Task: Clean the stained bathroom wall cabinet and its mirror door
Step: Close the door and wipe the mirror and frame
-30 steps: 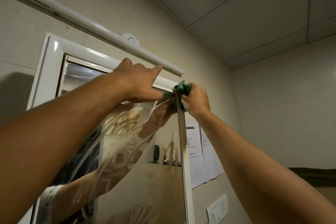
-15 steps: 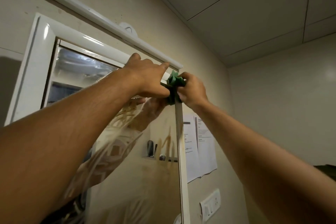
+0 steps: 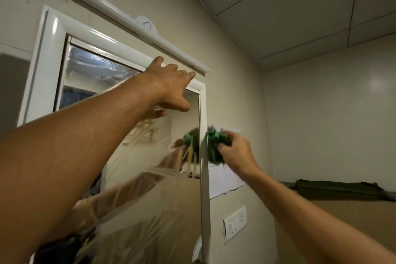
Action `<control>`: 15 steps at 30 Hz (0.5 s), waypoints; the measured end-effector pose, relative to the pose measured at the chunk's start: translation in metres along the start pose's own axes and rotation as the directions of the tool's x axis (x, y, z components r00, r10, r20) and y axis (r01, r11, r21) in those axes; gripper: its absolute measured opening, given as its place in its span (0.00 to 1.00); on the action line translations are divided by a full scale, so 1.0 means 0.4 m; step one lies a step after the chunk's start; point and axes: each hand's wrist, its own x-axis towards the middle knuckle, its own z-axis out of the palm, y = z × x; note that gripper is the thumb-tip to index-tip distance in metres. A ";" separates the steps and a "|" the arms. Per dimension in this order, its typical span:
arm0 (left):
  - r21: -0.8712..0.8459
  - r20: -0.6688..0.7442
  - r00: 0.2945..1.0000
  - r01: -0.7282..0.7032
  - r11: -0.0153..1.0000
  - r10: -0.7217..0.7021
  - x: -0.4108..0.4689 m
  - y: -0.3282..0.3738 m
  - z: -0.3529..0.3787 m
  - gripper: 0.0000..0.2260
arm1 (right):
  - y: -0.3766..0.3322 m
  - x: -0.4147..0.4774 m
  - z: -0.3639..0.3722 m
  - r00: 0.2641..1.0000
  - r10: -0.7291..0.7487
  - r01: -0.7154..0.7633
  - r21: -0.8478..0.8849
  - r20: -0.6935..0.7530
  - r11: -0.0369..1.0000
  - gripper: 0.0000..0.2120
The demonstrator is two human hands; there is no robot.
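Firmly, the right hand [image 3: 235, 153] grips a bunched green cloth [image 3: 214, 146], fingers curled round it. The cloth is blurred and touches the white right-hand edge of the cabinet [image 3: 51, 49], about halfway down the part in view. Just left of the grip, across that edge, the mirror [image 3: 154, 210] shows the cloth's green reflection. Tan streaks [image 3: 141, 133] mark the glass further left of the grip, and more smears run down below it. Near the top of the mirror, the glass looks wet or filmy.

Up and left of the grip, the left hand [image 3: 169, 85] lies on the cabinet's top rail near its right corner. Its fingers are stretched flat along the rail and hold nothing, and the thumb points down over the glass. The left forearm crosses in front of the mirror.

Directly behind the grip, papers [image 3: 225, 182] are stuck to the wall beside the cabinet. Below the grip, lower on the same wall, is a white switch plate [image 3: 234, 224]. Above the left hand a long white light bar [image 3: 128, 19] runs along the wall over the cabinet. Far right of the grip, a dark green bundle [image 3: 336, 188] lies on a ledge against the side wall.
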 end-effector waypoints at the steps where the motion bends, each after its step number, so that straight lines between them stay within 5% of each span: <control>1: -0.001 0.009 1.000 -0.004 1.000 0.004 -0.003 -0.001 -0.002 0.44 | -0.049 0.051 -0.005 0.996 -0.058 0.057 -0.004 -0.066 0.998 0.16; 4: -0.003 0.024 1.000 -0.014 1.000 0.014 -0.015 -0.002 -0.007 0.45 | -0.129 0.153 0.052 0.970 -0.210 0.186 -0.182 -0.121 0.965 0.21; 8: 0.044 0.056 0.998 -0.012 0.999 0.009 -0.050 0.016 -0.012 0.43 | -0.064 0.076 0.136 0.939 -0.236 0.161 -0.285 -0.250 0.945 0.23; 11: 0.051 0.076 0.997 -0.020 0.999 0.016 -0.069 0.041 -0.017 0.43 | 0.014 -0.052 0.132 0.960 -0.222 0.182 -0.226 -0.168 0.957 0.19; 15: 0.027 0.086 0.996 -0.024 0.999 0.022 -0.070 0.047 -0.017 0.42 | -0.015 -0.027 0.048 1.000 -0.006 0.008 -0.173 0.010 0.985 0.14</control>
